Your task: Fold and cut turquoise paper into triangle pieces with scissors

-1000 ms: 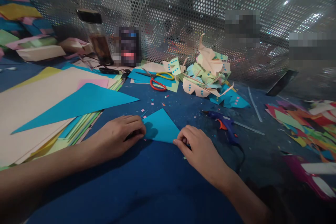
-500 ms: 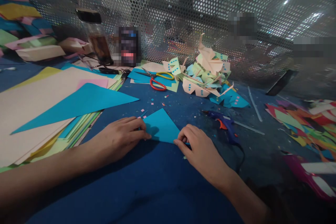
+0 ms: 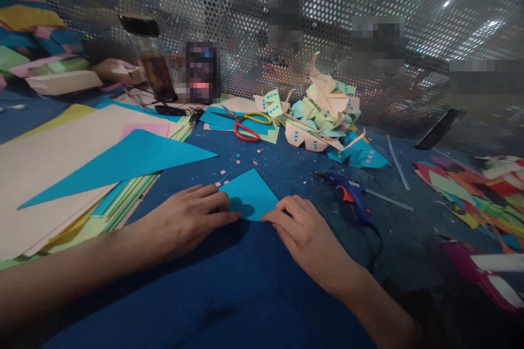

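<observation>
A small blue paper triangle [image 3: 252,193] lies on the blue table with its point facing away from me. My left hand [image 3: 200,210] is closed at its left side, thumb and fingertips on the near edge. Across from it, my right hand [image 3: 298,229] pinches the near edge toward the right corner. Both side corners are hidden under my fingers. To the left, a larger blue paper triangle [image 3: 123,166] rests on a stack of coloured paper sheets [image 3: 49,158].
Scissors [image 3: 245,124] lie on paper behind the triangle. Folded paper pieces [image 3: 323,114] are heaped at the back. A glue gun [image 3: 352,193] lies to the right, with colourful paper scraps [image 3: 478,191] beyond. A bottle [image 3: 153,60] and phone [image 3: 200,71] stand near the perforated metal panel [image 3: 245,0].
Both hands have shifted slightly inward along the triangle's near edge, so the fingertips are closer together. The triangle itself has stayed about where it was.
</observation>
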`<action>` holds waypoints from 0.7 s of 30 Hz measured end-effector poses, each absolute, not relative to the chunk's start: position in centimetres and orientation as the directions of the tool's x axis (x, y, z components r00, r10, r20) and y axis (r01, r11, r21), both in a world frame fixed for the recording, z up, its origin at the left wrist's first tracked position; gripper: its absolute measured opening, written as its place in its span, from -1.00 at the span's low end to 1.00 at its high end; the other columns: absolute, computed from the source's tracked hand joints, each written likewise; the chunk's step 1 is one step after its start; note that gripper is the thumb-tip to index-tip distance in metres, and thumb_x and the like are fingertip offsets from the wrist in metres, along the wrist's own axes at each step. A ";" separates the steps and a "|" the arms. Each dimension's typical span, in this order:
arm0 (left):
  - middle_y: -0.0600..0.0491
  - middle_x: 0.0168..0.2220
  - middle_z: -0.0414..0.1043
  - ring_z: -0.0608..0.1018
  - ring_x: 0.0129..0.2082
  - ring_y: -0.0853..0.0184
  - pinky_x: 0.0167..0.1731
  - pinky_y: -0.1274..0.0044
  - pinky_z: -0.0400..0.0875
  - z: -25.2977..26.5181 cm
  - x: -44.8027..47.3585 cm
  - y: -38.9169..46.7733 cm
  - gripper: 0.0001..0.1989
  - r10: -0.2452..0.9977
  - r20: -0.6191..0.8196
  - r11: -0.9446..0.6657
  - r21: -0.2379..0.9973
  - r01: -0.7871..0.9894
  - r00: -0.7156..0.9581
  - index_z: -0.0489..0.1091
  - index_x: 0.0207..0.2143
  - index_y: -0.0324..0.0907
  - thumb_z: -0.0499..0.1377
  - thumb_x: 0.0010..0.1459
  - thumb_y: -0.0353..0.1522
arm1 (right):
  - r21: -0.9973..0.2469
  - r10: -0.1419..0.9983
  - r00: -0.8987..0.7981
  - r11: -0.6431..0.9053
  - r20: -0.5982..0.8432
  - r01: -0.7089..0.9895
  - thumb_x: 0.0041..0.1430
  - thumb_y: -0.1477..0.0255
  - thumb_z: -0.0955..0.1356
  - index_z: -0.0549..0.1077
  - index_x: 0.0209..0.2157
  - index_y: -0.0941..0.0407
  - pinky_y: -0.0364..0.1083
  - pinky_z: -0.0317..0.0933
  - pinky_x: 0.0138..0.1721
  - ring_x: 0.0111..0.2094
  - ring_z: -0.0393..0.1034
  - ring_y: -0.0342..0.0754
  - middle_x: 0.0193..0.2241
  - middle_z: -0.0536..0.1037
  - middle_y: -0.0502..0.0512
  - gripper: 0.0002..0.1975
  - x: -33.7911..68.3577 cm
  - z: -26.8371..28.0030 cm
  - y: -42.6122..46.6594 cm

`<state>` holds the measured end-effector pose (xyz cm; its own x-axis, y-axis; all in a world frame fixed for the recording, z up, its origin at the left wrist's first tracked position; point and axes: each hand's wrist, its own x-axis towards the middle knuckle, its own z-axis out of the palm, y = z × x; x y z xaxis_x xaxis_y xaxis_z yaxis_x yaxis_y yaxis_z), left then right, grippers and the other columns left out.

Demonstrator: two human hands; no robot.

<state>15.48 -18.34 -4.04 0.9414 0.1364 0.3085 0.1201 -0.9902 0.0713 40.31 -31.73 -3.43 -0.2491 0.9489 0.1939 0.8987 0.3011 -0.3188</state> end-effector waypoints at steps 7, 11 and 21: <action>0.01 -0.23 0.42 0.44 -0.31 0.28 -0.13 0.44 0.42 -3.9 15.6 -18.5 -0.53 0.137 0.281 -0.990 0.060 0.125 0.950 0.38 0.16 0.00 0.03 0.29 -0.55 | -0.275 0.928 -0.284 0.346 0.241 0.897 0.39 0.59 0.26 0.54 0.02 0.02 0.01 0.22 -0.16 -0.18 0.32 0.00 -0.22 0.49 0.11 -0.68 40.2 -3.7 -31.8; 0.01 -0.22 0.40 0.43 -0.31 0.27 -0.12 0.42 0.41 -3.8 15.7 -18.6 -0.49 0.134 0.260 -0.991 0.059 0.122 0.956 0.36 0.18 0.02 0.05 0.26 -0.57 | -0.252 0.921 -0.301 0.361 0.249 0.898 0.38 0.61 0.26 0.55 0.04 0.01 0.01 0.24 -0.17 -0.18 0.33 0.00 -0.22 0.50 0.13 -0.64 40.3 -3.5 -31.8; 0.00 -0.21 0.39 0.41 -0.31 0.25 -0.11 0.39 0.39 -3.8 15.8 -18.7 -0.44 0.122 0.216 -0.993 0.016 0.121 0.969 0.30 0.24 0.03 0.07 0.25 -0.56 | -0.220 0.921 -0.338 0.376 0.192 0.900 0.37 0.63 0.25 0.52 0.10 -0.02 0.02 0.23 -0.15 -0.15 0.33 0.02 -0.17 0.50 0.15 -0.59 40.1 -2.9 -32.0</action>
